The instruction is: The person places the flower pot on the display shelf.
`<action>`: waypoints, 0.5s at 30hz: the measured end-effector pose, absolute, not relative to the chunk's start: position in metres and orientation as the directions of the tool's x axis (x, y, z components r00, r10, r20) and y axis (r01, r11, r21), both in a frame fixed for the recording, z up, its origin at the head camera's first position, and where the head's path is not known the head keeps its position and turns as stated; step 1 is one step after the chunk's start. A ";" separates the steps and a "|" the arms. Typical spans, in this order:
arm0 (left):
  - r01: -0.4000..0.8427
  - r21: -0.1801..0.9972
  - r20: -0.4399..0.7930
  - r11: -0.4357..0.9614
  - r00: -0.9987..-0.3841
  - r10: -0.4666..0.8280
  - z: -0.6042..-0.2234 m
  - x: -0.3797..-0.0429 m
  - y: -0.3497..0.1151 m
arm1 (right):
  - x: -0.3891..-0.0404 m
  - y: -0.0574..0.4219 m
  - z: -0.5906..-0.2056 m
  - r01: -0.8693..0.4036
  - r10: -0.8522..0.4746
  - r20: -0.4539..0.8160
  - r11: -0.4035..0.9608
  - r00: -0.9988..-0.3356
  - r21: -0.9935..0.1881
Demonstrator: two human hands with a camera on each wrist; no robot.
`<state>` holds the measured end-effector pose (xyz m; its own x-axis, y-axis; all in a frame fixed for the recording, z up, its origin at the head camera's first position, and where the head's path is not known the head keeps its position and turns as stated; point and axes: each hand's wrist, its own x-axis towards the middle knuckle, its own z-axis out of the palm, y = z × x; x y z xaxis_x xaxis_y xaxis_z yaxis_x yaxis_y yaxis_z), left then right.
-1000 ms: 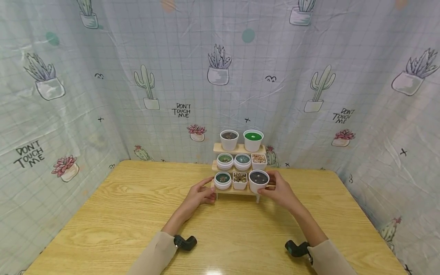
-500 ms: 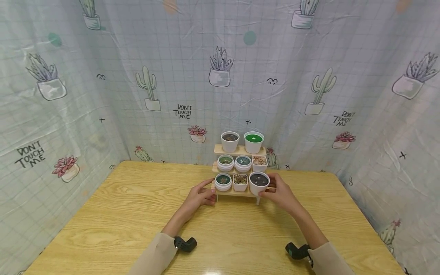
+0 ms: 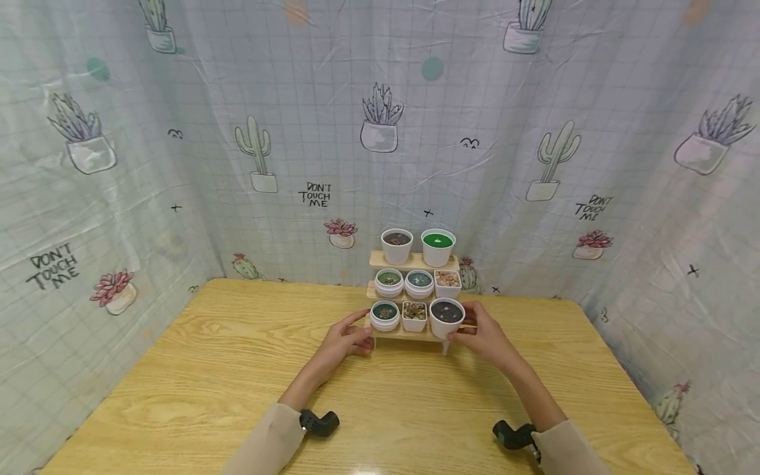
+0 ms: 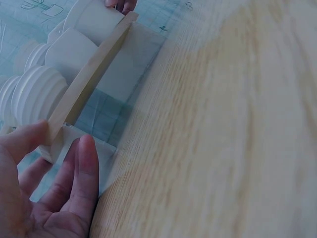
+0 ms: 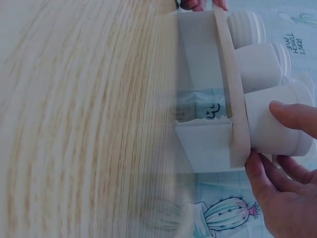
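Note:
A three-tier wooden stand (image 3: 405, 334) with white legs holds several small white pots. On its lowest step are a ribbed round pot (image 3: 384, 324), a square pot (image 3: 414, 324) with pebble-like filling, and a larger round pot (image 3: 444, 328) with a dark top. My left hand (image 3: 341, 342) grips the stand's left end; in the left wrist view its thumb (image 4: 32, 136) lies against the board's end. At the other end, my right hand (image 3: 485, 333) holds the larger round pot, thumb on the front side. Its index fingertip (image 5: 253, 161) meets the board's end in the right wrist view.
The middle step carries two ribbed round pots (image 3: 389, 290) and a square pot (image 3: 448, 288). Up top stand a brown-filled pot (image 3: 396, 253) and a green-filled pot (image 3: 437, 255). A cactus-print curtain (image 3: 285, 145) hangs behind the wooden table (image 3: 249, 343).
The head view has tipped up slightly, so everything sits a little lower in it. Both hands keep their places at the two ends of the stand.

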<state>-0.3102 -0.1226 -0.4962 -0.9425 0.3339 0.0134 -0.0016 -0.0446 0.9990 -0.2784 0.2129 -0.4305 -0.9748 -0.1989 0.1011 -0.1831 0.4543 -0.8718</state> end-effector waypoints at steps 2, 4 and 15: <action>0.000 0.999 0.014 -0.042 -0.943 0.333 -0.496 -0.310 -0.123 | -0.278 0.212 -0.430 -0.184 -0.196 0.104 0.453 -0.975 -0.872; 0.003 0.999 0.016 -0.039 -0.942 0.335 -0.495 -0.310 -0.123 | -0.279 0.212 -0.429 -0.184 -0.198 0.102 0.458 -0.975 -0.870; -0.003 0.999 0.012 -0.045 -0.942 0.337 -0.497 -0.311 -0.123 | -0.279 0.213 -0.431 -0.155 -0.183 0.077 0.467 -0.980 -0.871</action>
<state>-0.3111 -0.1234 -0.4973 -0.9415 0.3367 0.0125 -0.0030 -0.0453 0.9990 -0.2792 0.2127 -0.4308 -0.9800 -0.1834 0.0766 -0.1554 0.4667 -0.8707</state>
